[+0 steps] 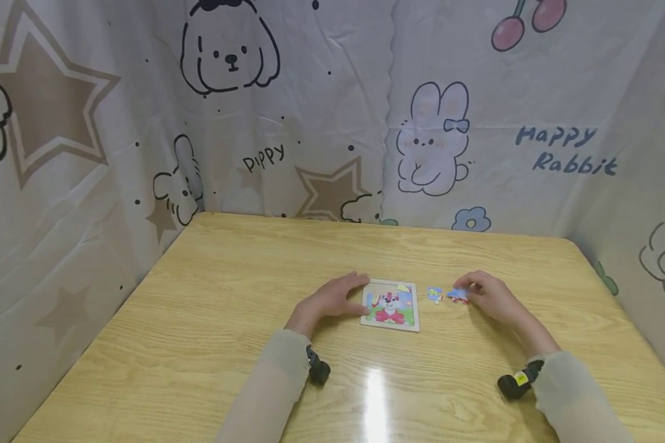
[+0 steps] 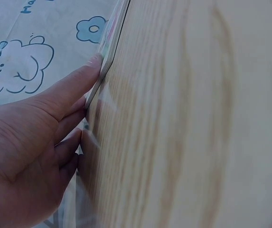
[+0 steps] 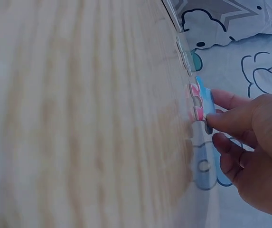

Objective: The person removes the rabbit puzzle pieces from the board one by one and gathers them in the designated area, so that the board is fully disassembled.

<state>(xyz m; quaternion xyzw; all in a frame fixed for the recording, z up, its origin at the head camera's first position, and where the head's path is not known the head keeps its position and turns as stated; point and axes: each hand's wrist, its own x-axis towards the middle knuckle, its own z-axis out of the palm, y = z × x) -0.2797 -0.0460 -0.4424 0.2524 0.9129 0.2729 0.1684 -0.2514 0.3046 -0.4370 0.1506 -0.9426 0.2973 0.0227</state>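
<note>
A small square jigsaw puzzle board with a pale frame lies on the table. Its picture shows a cartoon animal in pink, and a bare strip runs along the top. My left hand rests at the board's left side, thumb on the edge and fingers spread by the upper left corner. To the right of the board, my right hand pinches a blue and pink puzzle piece between thumb and forefinger, tilted up from the table in the right wrist view. A loose blue and yellow puzzle piece lies between board and right hand.
The wooden table reaches to a printed curtain hanging at the back and both sides. Light glares off the tabletop near the front. Each wrist wears a small black camera.
</note>
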